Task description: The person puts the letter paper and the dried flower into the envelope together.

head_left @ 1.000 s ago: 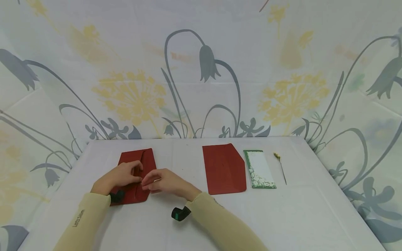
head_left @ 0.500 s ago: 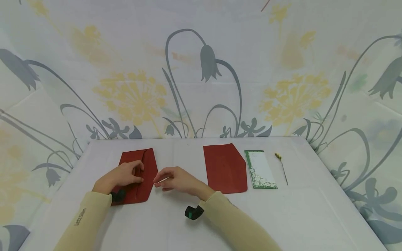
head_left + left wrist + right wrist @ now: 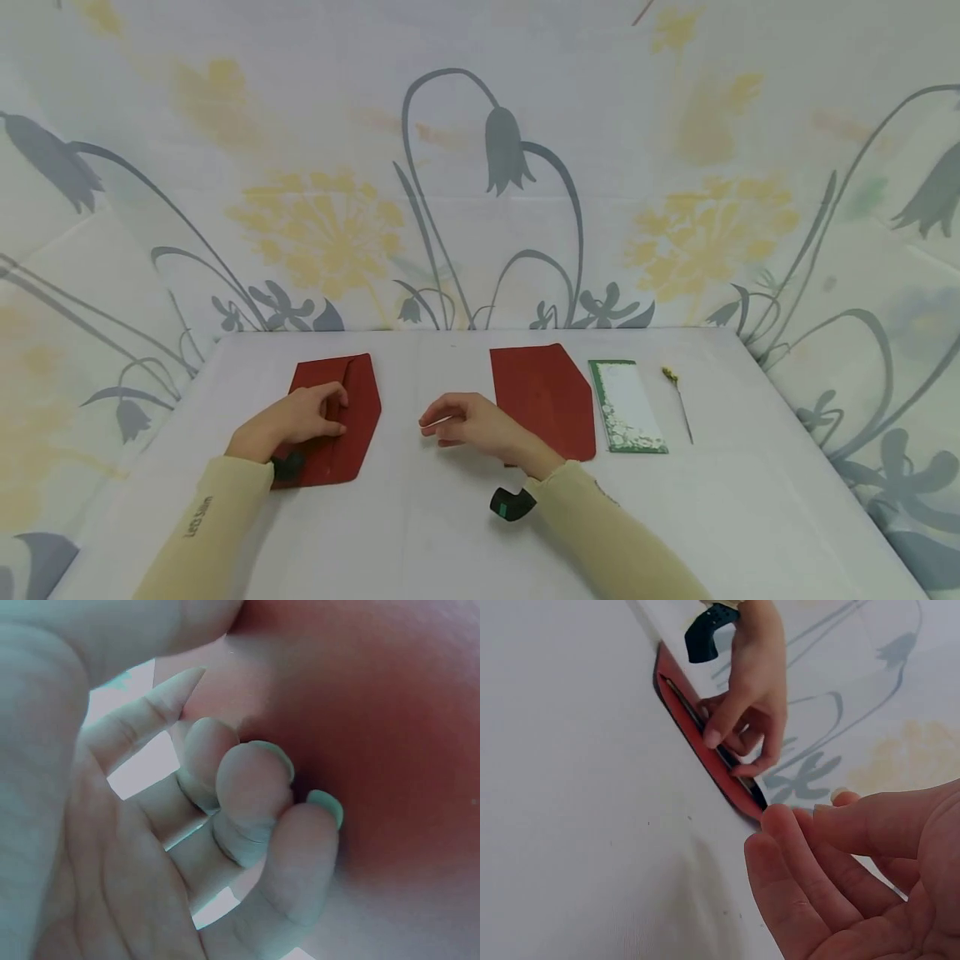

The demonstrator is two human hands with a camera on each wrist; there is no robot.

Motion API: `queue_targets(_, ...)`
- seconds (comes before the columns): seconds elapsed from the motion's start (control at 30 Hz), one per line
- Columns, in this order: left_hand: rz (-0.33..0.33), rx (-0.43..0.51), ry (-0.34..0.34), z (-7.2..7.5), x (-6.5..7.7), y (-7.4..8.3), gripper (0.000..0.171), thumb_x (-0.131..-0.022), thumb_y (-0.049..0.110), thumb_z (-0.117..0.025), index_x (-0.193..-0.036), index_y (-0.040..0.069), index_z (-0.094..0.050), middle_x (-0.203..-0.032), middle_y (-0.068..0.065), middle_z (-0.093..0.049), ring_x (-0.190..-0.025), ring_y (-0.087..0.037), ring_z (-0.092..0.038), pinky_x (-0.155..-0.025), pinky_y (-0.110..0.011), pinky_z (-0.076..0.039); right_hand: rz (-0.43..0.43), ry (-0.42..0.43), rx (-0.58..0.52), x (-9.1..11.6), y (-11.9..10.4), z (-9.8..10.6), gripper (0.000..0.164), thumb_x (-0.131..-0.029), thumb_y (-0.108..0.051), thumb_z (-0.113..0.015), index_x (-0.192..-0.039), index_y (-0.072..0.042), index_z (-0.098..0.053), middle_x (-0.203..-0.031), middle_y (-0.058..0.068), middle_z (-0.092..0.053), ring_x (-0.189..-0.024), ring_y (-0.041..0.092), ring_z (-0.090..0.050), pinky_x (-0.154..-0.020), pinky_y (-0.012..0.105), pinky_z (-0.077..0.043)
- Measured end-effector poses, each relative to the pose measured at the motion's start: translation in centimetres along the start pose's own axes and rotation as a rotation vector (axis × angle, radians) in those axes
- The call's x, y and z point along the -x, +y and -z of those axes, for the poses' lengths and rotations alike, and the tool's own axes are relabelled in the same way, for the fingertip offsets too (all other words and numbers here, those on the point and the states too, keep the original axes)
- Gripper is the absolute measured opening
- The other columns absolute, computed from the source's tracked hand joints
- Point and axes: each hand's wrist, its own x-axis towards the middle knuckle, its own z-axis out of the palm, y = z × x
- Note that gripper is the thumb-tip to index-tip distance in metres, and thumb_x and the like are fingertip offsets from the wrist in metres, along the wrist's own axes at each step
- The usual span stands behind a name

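Note:
A red envelope [image 3: 362, 408] lies at the left of the white table, its pointed flap to the right. My left hand [image 3: 296, 417] rests on it with bent fingers, fingertips and thumb close to the line where the flap meets the pocket. Seen from the right wrist, a dark gap shows along the envelope's mouth beside the left hand [image 3: 754, 705]. In the left wrist view, the curled fingertips [image 3: 255, 780] touch the red paper. My right hand [image 3: 476, 425] hovers over the table between two envelopes, fingers loosely bent, holding nothing.
A second red envelope [image 3: 538, 387] lies right of centre, partly behind the right hand. Beside it are a white card [image 3: 626, 400] with a green floral border and a thin stem with yellow flowers [image 3: 677, 396]. A flower-printed cloth [image 3: 450, 208] hangs behind the table.
My right hand has moved away from the left envelope toward the right, over the white table. The left hand has stayed on the envelope.

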Motion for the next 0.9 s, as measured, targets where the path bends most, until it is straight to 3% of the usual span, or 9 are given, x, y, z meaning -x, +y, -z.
queue_targets(0.6, 0.055, -0.021, -0.013, -0.1, -0.2, 0.6, 0.034, -0.087, 0.018, -0.077, -0.111, 0.011, -0.055, -0.075, -0.004, -0.054, -0.068, -0.019, -0.052, -0.063, -0.034, -0.043, -0.019, 0.133, 0.095, 6.0, 2.4, 5.1, 0.021, -0.098, -0.006, -0.060, -0.119, -0.005, -0.064, -0.123, 0.011, -0.066, -0.112, 0.025, -0.065, -0.091, 0.033, -0.052)
queue_targets(0.9, 0.075, -0.027, -0.013, -0.1, 0.0, 0.8, 0.034, -0.087, 0.017, -0.077, -0.112, 0.010, -0.055, -0.077, -0.004, -0.054, -0.071, -0.019, -0.052, -0.063, -0.034, -0.044, -0.012, 0.229, 0.061, 9.5, 3.1, 7.5, 0.025, -0.097, -0.005, -0.061, -0.122, -0.005, -0.064, -0.123, 0.014, -0.066, -0.114, 0.027, -0.065, -0.091, 0.030, -0.052)
